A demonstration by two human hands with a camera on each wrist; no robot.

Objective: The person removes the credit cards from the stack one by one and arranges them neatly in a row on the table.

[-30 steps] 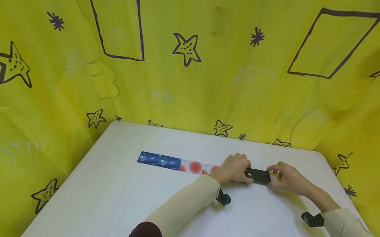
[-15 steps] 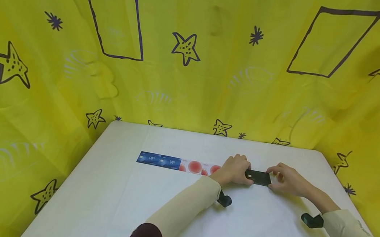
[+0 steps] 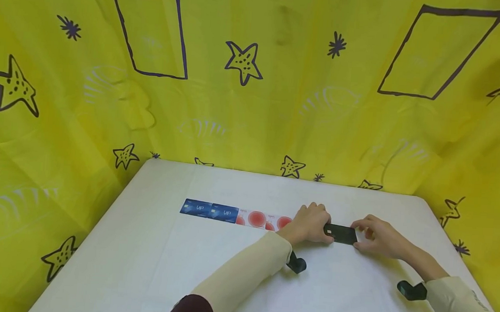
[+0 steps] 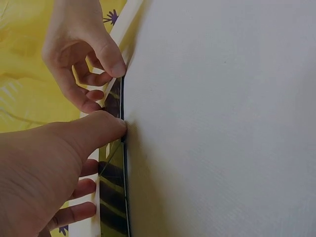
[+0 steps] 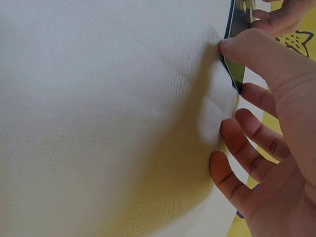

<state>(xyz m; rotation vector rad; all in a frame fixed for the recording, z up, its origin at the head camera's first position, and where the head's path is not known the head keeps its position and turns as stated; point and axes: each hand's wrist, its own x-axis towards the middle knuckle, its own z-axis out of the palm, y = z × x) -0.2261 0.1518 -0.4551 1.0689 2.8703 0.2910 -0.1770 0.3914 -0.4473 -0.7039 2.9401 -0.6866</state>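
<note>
A black card (image 3: 343, 234) with a small chip lies at the right end of a row of cards on the white table (image 3: 225, 274). My left hand (image 3: 310, 223) pinches its left end, thumb at the near edge and fingers beyond. With thumb and index finger, my right hand (image 3: 380, 236) holds the opposite end by its near and far edges. The left wrist view shows another dark, shiny card (image 4: 112, 197) under the left hand, meeting the first near the thumb. From above, that hand hides it. In the right wrist view the other right fingers (image 5: 224, 177) hang loosely spread.
Leftward, the row continues with two white cards with red circles (image 3: 256, 219) and two blue VIP cards (image 3: 224, 213), edge to edge. A yellow curtain (image 3: 278, 115) with starfish drawings stands behind the table. Black wrist mounts (image 3: 412, 290) stick out near both sleeves.
The black card and the hands have shifted very slightly right and toward me, then stay nearly still. Both hands keep their hold on the card.
</note>
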